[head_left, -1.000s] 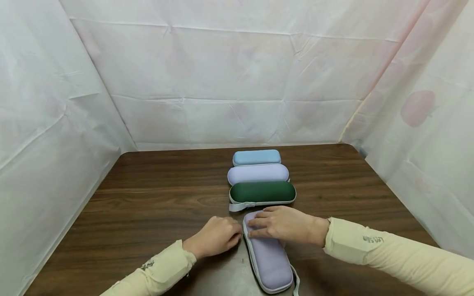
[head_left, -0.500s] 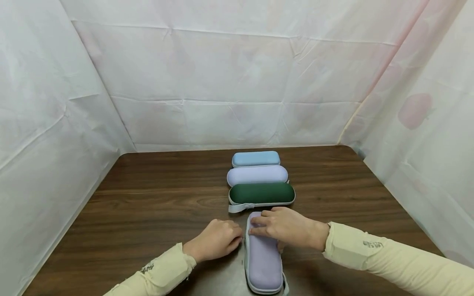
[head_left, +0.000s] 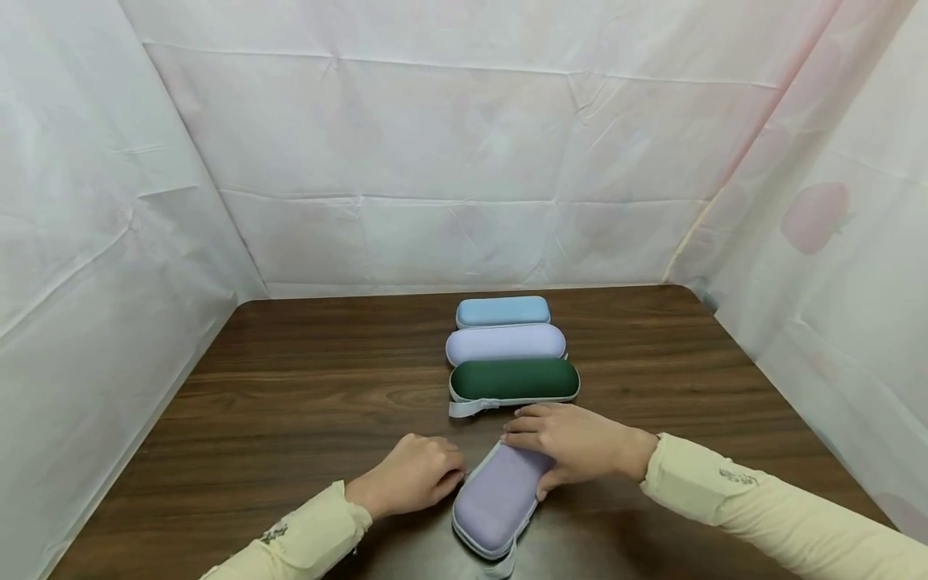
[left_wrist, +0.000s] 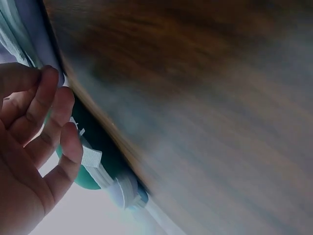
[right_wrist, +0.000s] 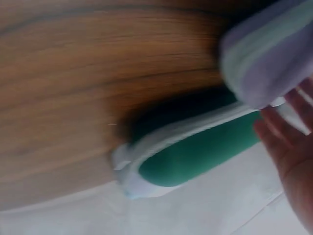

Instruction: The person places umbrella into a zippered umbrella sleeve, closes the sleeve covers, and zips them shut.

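Note:
A light purple zippered case [head_left: 502, 495] with a grey zip edge lies slanted at the table's front. My right hand [head_left: 580, 443] grips its far end, fingers over the end and thumb along the right side. At the case's left edge is my left hand [head_left: 413, 475], thumb and forefinger pinched together at the zipper. In the left wrist view, the left hand [left_wrist: 34, 127] has its fingertips against the case's edge, and the small zipper pull between them is mostly hidden. The right wrist view is blurred; the right hand [right_wrist: 293, 142] touches the purple case [right_wrist: 269, 63].
Behind the hands, a green case [head_left: 515, 379] with a grey strap, a lavender case [head_left: 505, 343] and a light blue case [head_left: 503, 311] lie in a row. They stand on a dark wooden table [head_left: 304, 387]. Pale sheets [head_left: 449, 137] enclose the table's back and sides.
My right hand has turned the purple case, so its near end now points toward the left and its far end to the right. The left hand has shifted slightly left and down.

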A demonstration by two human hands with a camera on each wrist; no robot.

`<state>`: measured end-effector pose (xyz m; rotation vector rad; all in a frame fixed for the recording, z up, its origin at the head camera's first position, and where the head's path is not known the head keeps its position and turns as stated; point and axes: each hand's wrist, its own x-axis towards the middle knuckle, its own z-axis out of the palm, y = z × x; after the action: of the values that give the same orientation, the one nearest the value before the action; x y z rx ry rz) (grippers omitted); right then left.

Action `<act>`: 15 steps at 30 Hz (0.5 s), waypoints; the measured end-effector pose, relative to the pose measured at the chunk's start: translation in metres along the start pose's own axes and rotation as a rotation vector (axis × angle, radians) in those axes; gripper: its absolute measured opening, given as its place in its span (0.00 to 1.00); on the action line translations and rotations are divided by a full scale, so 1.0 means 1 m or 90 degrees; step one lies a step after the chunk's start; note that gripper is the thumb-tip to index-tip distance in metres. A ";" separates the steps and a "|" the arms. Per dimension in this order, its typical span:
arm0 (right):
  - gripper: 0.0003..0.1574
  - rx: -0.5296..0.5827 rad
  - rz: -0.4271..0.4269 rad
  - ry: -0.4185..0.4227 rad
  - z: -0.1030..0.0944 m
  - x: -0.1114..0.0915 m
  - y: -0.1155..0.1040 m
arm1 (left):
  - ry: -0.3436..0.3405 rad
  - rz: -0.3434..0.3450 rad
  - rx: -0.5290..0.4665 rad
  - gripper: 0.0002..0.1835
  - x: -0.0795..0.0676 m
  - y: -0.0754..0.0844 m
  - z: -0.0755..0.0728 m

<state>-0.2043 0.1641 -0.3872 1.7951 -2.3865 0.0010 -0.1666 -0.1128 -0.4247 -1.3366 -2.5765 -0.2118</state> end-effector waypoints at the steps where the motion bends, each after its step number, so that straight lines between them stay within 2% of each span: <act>1: 0.48 0.012 -0.006 0.003 0.002 -0.003 0.002 | 0.000 0.001 0.002 0.10 -0.001 -0.001 0.000; 6: 0.45 0.027 -0.001 0.035 0.010 -0.014 0.006 | 0.004 0.001 0.012 0.11 -0.008 -0.005 -0.003; 11: 0.46 -0.008 0.053 0.085 0.018 -0.023 -0.001 | 0.024 -0.017 0.019 0.10 -0.018 -0.013 -0.005; 15: 0.45 -0.037 0.098 0.111 0.021 -0.026 -0.009 | 0.019 -0.040 0.014 0.09 -0.024 -0.016 -0.008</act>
<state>-0.1917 0.1845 -0.4119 1.5146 -2.3679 0.1005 -0.1656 -0.1429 -0.4242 -1.2367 -2.5910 -0.2114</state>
